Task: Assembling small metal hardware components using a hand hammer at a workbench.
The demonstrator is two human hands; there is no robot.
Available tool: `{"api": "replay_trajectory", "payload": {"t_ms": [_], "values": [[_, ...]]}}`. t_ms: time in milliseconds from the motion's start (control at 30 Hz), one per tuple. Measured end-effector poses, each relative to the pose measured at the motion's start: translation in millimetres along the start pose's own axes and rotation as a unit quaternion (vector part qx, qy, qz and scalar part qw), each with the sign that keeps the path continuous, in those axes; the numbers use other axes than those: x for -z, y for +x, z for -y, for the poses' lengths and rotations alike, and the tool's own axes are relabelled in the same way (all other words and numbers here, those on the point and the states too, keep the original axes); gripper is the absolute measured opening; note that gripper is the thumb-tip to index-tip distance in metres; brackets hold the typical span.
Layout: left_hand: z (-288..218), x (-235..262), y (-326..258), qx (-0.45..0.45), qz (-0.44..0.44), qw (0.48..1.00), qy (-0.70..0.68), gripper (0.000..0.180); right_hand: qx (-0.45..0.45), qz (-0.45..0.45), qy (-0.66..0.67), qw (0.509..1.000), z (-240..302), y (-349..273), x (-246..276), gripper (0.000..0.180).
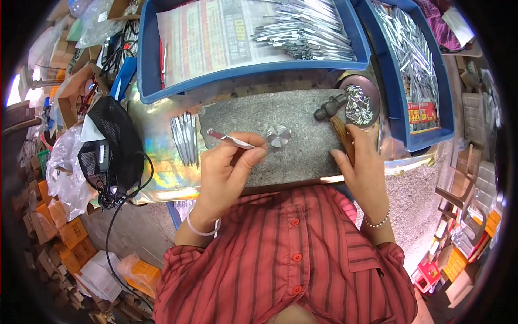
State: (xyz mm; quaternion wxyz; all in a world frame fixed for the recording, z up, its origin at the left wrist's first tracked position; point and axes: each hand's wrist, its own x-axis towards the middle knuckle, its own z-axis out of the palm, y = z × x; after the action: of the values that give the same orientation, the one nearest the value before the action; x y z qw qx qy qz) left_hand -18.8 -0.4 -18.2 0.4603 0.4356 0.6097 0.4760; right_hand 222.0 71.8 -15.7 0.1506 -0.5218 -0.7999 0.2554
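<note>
My left hand [222,175] pinches a slim metal piece [233,140] with a dark reddish far end, held above the grey slab [237,110]. A hammer [340,132] with a dark head and wooden handle lies at the slab's right side. Closed round its handle is my right hand [366,175]. Between the hands, a round shiny metal disc [278,136] rests on the slab. To the left of the slab several slender metal pieces [185,139] lie side by side. A round dish [376,97] of small silvery parts stands beyond my right hand.
At the back, a blue tray [237,73] holds paper and a heap of slender metal pieces. Another blue tray [402,121] with similar pieces stands at right. A black mesh bag [116,137] with cables sits at the table's left edge. Boxes [75,232] crowd the floor at left.
</note>
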Motion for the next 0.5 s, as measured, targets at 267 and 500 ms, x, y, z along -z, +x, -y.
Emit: {"api": "replay_trajectory", "payload": {"t_ms": [267,500], "values": [[3,-10,15,-0.005,0.012,0.998,-0.055,0.011,-0.036,0.006,0.004,0.999,5,2,-3,0.038],[9,-13,18,-0.048,0.016,0.999,-0.01,0.008,-0.034,-0.001,0.052,0.998,2,5,0,0.036]]}}
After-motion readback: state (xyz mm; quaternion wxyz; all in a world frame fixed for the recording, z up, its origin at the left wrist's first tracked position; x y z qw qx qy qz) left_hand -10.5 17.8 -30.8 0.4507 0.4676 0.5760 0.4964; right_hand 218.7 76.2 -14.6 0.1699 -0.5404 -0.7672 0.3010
